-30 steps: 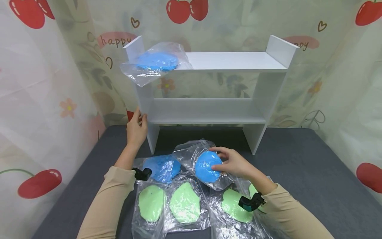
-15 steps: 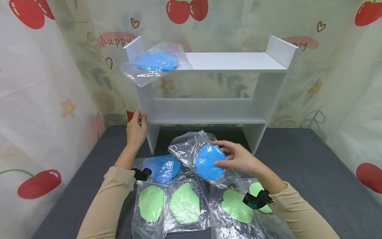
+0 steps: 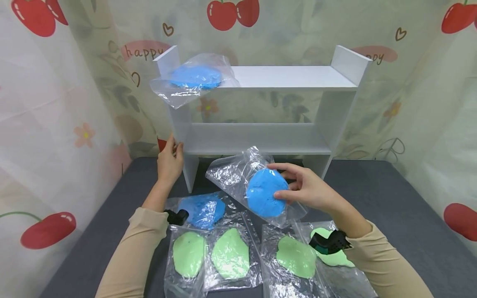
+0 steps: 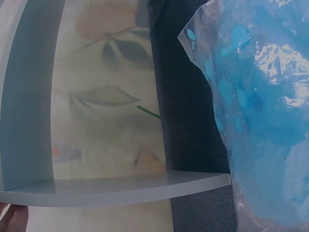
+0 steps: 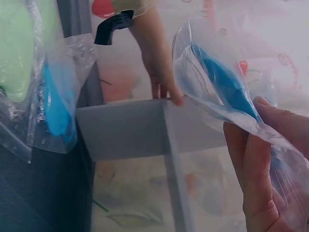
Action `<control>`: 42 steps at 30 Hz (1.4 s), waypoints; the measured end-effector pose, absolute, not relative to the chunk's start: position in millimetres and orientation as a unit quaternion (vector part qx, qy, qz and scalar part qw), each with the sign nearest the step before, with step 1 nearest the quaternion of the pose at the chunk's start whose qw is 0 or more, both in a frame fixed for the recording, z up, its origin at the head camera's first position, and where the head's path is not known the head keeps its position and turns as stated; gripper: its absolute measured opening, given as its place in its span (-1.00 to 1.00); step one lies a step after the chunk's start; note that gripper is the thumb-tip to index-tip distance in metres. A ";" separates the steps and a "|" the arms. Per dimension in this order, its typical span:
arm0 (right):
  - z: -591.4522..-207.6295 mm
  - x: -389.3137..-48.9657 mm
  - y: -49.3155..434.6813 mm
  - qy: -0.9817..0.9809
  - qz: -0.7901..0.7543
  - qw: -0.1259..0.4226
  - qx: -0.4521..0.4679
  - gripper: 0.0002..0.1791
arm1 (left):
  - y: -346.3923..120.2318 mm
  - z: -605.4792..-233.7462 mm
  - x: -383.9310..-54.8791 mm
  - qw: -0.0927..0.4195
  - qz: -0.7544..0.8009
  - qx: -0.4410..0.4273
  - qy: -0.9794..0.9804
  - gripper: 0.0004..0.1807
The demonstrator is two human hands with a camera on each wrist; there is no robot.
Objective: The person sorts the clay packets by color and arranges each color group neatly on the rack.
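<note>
My right hand (image 3: 307,188) pinches a clear plastic bag holding a flat round blue clay-like piece (image 3: 266,192), thumb in front and fingers behind. In the right wrist view the bagged blue piece (image 5: 227,87) appears edge-on, tilted between thumb and fingers. It is raised in front of the white shelf (image 3: 257,138), overlapping its lower opening in the head view. My left hand (image 3: 170,163) rests its fingers against the outer side of the shelf's left panel; only a few fingertips (image 4: 17,220) show in the left wrist view. Another bagged blue piece (image 3: 195,76) lies on the top board, its bag overhanging the front.
A third bagged blue piece (image 3: 203,210) lies on the dark table (image 3: 395,231) before the shelf's left leg. Several bagged green pieces (image 3: 231,254) lie along the front, some bags overlapping. Patterned cloth (image 3: 279,33) hangs behind and at both sides.
My right hand has lifted the bagged blue piece off the other bags, up and slightly right toward the shelf. The left hand stays at the side panel.
</note>
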State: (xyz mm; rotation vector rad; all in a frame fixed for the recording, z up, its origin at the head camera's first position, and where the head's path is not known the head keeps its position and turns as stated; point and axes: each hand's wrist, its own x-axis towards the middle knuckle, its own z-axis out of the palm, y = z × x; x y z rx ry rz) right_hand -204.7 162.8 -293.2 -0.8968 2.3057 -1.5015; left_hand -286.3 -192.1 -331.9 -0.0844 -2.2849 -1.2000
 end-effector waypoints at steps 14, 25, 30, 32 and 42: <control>-240.9 -202.0 169.1 0.790 -0.493 0.021 -0.364 -0.26 | -191.8 -333.2 -287.9 0.285 -0.449 -0.033 -0.846 -0.48; -210.9 -203.0 166.7 0.783 -0.507 -0.015 -0.360 -0.27 | -190.7 -332.4 -285.1 0.281 -0.458 -0.034 -0.843 -0.45; -198.9 -209.3 164.4 0.778 -0.519 -0.036 -0.351 -0.28 | -190.4 -332.5 -284.6 0.281 -0.456 -0.030 -0.844 -0.45; -193.1 -212.3 162.5 0.776 -0.525 -0.047 -0.345 -0.30 | -190.5 -332.6 -284.9 0.281 -0.455 -0.028 -0.845 -0.46; -165.2 -228.3 150.9 0.757 -0.579 -0.083 -0.292 -0.35 | -189.6 -332.5 -285.2 0.283 -0.457 -0.029 -0.843 -0.45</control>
